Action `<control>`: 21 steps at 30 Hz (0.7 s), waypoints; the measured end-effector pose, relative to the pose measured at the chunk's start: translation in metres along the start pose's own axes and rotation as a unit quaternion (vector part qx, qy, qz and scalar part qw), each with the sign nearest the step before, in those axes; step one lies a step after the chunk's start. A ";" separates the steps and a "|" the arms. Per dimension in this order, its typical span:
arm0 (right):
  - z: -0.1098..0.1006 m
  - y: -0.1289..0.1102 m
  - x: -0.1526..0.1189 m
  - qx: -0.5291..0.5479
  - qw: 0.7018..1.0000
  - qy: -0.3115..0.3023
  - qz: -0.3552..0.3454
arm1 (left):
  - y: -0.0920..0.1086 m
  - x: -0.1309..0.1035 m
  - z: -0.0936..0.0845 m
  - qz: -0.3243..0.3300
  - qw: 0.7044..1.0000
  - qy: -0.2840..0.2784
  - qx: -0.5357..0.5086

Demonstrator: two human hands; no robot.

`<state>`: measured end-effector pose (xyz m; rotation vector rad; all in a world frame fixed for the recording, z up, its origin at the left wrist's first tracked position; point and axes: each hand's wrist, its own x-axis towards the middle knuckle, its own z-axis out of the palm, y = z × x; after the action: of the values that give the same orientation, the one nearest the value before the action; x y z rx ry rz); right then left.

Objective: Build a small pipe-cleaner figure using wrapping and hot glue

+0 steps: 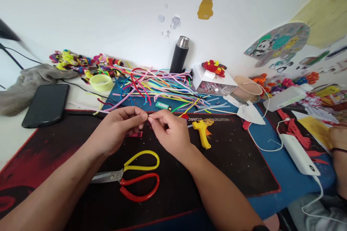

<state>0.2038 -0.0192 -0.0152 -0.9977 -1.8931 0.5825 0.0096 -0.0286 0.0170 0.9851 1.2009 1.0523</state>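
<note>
Above the dark desk mat (233, 162), my left hand (119, 124) and my right hand (172, 130) meet, fingertips almost touching. Both are closed in a pinch between thumb and forefinger. Whatever sits between the fingertips is too small and dark to make out. Just below them lie scissors (119, 175) with one yellow and one red handle, blades pointing left. A yellow glue gun (202, 135) rests to the right of my right hand. Behind my hands spreads a heap of coloured pipe cleaners (162, 85). A small pinkish-red piece (135, 134) shows under my left hand.
A black phone (46, 104) lies at left, near a roll of pale yellow tape (101, 83). At the back stand a black flask (179, 56) and a white drawer box (214, 81). On the right are a white power bank (299, 153) with cables and another person's arm (340, 155).
</note>
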 end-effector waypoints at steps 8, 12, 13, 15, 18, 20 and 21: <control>-0.007 -0.005 0.007 0.095 0.993 -0.028 0.062 | -0.004 0.002 -0.009 0.035 0.999 -0.019 0.036; -0.010 -0.006 0.011 0.152 0.983 -0.044 0.096 | 0.001 -0.002 -0.010 0.087 0.990 -0.037 0.105; -0.011 -0.006 0.011 0.162 0.979 -0.051 0.109 | 0.003 -0.003 -0.010 0.099 0.987 -0.040 0.120; -0.011 -0.006 0.013 0.176 0.974 -0.065 0.128 | 0.007 -0.004 -0.008 0.112 0.983 -0.043 0.142; -0.011 -0.006 0.013 0.188 0.969 -0.071 0.143 | 0.010 -0.005 -0.006 0.118 0.978 -0.043 0.165; -0.010 -0.007 0.013 0.196 0.967 -0.069 0.149 | 0.010 -0.005 -0.005 0.119 0.977 -0.039 0.172; -0.010 -0.008 0.013 0.200 0.966 -0.067 0.152 | 0.010 -0.005 -0.004 0.119 0.977 -0.037 0.171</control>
<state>0.2056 -0.0127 0.0017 -1.0013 -1.6497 1.1879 0.0040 -0.0308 0.0272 1.4532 1.2485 0.9996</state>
